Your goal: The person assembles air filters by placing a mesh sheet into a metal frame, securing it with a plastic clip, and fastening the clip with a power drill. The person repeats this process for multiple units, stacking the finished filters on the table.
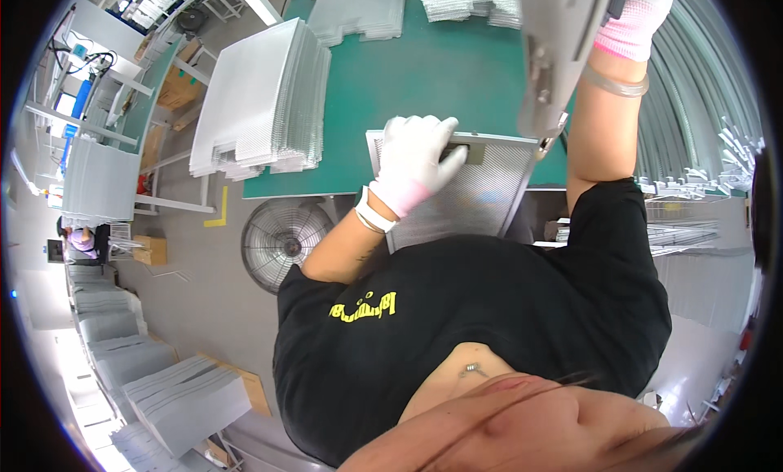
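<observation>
My left hand (416,158), in a white glove with a pink cuff, is closed over the upper edge of a framed metal mesh panel (481,190). Its thumb lies by a small olive-grey plate (466,154) with a dark slot on that panel. The panel hangs tilted between my body and the green tabletop (424,72), its lower end hidden behind my shirt. High at the right, my gloved right hand (640,19) is beside a dark part on a grey metal machine (563,44); the picture's edge cuts off its fingers.
Stacks of mesh sheets (261,88) stand at the table's left, with more sheets (359,11) at the back. A round floor fan (289,243) is below the table's left edge. Long grey strips (685,88) fill the right side. Further sheet stacks (188,398) stand lower left.
</observation>
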The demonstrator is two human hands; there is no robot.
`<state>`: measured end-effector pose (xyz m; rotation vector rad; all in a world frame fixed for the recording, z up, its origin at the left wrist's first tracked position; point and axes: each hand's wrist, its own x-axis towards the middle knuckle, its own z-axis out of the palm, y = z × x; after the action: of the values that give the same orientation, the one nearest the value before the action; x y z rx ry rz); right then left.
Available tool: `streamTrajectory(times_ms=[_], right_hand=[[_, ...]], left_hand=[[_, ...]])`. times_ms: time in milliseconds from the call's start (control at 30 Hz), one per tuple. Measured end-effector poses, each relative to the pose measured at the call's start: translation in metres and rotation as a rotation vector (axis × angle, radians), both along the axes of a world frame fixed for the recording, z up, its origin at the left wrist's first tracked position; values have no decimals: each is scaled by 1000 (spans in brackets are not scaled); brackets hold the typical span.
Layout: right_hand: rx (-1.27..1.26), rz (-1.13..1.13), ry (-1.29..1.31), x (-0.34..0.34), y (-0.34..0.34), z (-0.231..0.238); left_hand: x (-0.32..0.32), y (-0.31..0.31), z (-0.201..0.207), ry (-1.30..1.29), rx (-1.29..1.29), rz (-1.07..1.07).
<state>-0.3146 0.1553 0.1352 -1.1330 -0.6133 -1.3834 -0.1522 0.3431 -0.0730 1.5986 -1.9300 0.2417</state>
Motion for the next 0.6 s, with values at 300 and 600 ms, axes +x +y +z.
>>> streamTrajectory(times_ms=[300, 600], right_hand=[[65, -171, 68, 9, 5, 26], [401, -200, 4, 27, 53, 4]], left_hand=[[1, -16, -8, 75, 89, 60], [-18, 13, 1, 60, -163, 72]])
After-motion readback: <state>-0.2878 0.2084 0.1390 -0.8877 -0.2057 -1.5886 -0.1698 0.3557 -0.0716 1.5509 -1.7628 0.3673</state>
